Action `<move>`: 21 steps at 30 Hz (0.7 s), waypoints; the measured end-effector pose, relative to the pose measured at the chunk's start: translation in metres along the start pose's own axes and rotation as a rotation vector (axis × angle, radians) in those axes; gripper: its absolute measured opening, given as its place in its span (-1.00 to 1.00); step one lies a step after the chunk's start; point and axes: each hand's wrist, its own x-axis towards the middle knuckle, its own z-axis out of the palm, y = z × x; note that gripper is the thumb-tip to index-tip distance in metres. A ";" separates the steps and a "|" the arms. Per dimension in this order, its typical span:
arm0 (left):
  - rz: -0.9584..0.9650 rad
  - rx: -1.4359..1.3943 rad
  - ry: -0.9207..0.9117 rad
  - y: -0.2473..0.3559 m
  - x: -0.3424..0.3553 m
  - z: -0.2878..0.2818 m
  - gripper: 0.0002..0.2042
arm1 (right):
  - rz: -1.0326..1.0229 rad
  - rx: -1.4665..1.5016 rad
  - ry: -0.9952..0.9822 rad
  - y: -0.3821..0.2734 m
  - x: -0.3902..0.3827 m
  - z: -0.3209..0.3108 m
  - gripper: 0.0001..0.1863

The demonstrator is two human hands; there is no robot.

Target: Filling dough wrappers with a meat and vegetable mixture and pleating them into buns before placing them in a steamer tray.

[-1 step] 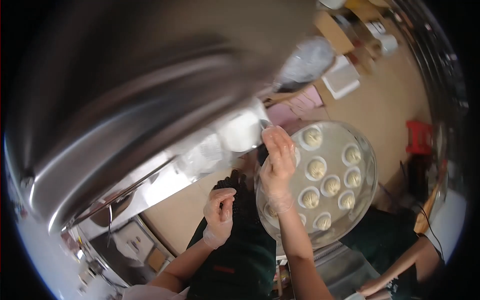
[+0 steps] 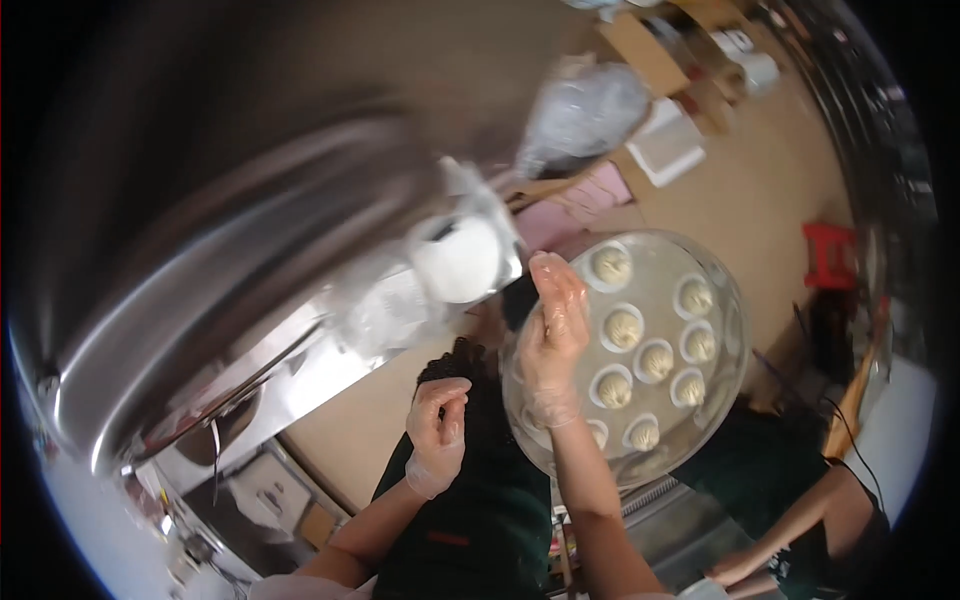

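Both my hands wear clear plastic gloves. My left hand [image 2: 438, 428] hovers before the dark apron [image 2: 470, 510], its fingers curled toward the thumb, and I see nothing between them. Over the left side of a round metal tray [image 2: 722, 400] reaches my right hand [image 2: 556, 325], fingers stretched out side by side, with no object visible in it. Several pale pleated buns [image 2: 623, 328] sit on round white liners in the tray. My right hand and forearm cover part of its left side. A white disc [image 2: 457, 262] lies on the counter left of my right fingertips.
A big curved metal surface [image 2: 230, 230] fills the upper left. Clear plastic film [image 2: 390, 305] lies on the metal counter. Farther off are a filled plastic bag [image 2: 590, 115], white tub [image 2: 668, 145], cardboard box [image 2: 645, 55] and red stool [image 2: 830, 255]. Another person's forearm [image 2: 800, 530] shows at lower right.
The view has shifted a little, so the counter and tray sit farther left. A small grey thing beside my right fingertips no longer shows there. My left hand keeps its pose.
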 end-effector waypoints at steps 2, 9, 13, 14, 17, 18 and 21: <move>0.044 -0.011 -0.094 0.001 0.002 0.014 -0.76 | 0.493 0.127 0.054 0.001 -0.015 -0.021 -0.52; 0.058 0.073 -0.296 -0.006 0.009 0.041 -0.78 | 0.875 -0.255 0.402 0.127 -0.097 -0.120 -0.42; 0.025 0.051 -0.388 -0.010 0.003 0.065 -0.79 | 0.745 -0.609 0.181 0.202 -0.066 -0.173 -0.23; -0.009 0.048 -0.423 -0.008 0.003 0.074 -0.79 | 0.726 -0.651 0.091 0.216 -0.059 -0.176 -0.20; -0.014 0.120 -0.525 0.004 0.021 0.117 -0.78 | 0.731 -0.755 -0.112 0.249 -0.049 -0.169 -0.17; 0.012 0.197 -0.567 0.006 0.035 0.136 -0.77 | 0.734 -0.804 -0.238 0.257 -0.047 -0.161 -0.16; 0.102 0.198 -0.607 -0.011 0.077 0.212 -0.73 | 0.808 -0.795 -0.290 0.268 -0.053 -0.154 -0.26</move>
